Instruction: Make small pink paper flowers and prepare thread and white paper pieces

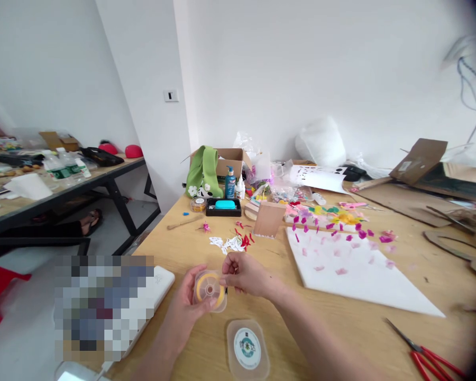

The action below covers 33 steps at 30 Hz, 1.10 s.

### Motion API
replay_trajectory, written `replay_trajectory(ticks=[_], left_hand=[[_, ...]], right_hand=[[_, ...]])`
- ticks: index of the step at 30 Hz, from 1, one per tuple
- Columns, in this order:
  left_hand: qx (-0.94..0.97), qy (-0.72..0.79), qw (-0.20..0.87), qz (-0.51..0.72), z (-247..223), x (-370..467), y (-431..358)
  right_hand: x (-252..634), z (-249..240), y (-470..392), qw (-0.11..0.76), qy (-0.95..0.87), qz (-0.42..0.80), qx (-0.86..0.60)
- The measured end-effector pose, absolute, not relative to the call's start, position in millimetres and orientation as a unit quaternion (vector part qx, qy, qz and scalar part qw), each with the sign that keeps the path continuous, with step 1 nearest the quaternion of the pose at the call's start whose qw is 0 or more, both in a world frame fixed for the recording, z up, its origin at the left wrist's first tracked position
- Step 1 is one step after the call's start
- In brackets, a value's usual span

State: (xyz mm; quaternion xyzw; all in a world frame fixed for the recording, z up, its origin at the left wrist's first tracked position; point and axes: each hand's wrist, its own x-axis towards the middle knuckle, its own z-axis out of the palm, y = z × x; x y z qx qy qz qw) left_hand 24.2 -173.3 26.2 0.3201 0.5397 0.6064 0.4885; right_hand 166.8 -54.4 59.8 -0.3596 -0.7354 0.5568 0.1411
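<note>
Head view: a translucent square plastic case with a yellow ring-shaped spool [210, 289] lies between the hands, its left side gripped by the left hand [193, 296], its right edge pinched by the fingers of the right hand [240, 275]. Below, on the wooden worktop [206, 338], a translucent lid [248, 349] bears a round white-and-green label, its characters too small to read. Bare wood separates the lid from the red-handled pliers [424, 354] at right.

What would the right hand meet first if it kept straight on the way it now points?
Most likely the clear case held in the left hand: the right hand points toward it, fingers at its edge. Exact depth is hard to judge.
</note>
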Motion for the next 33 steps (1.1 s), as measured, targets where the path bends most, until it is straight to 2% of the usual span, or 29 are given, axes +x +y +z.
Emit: replay_trajectory(ticks=[9,17,23,27,33], left_hand=[[0.347,0.54,0.494,0.587,27,25,-177],[0.362,0.497,0.563,0.552,26,22,-177],[0.345,0.515,0.555,0.555,24,19,-178],[0.333,0.527,0.537,0.568,26,19,-178],[0.303,0.527,0.525,0.596,30,19,-176]], right_hand=[[168,60,-51,0.154,-0.735,0.545,-0.372],[160,48,-52,0.189,-0.738,0.529,-0.374],[175,71,-46,0.217,-0.742,0.502,-0.389],[185,84,-43,0.189,-0.763,0.49,-0.377],[184,78,-48,0.124,-0.803,0.475,-0.339]])
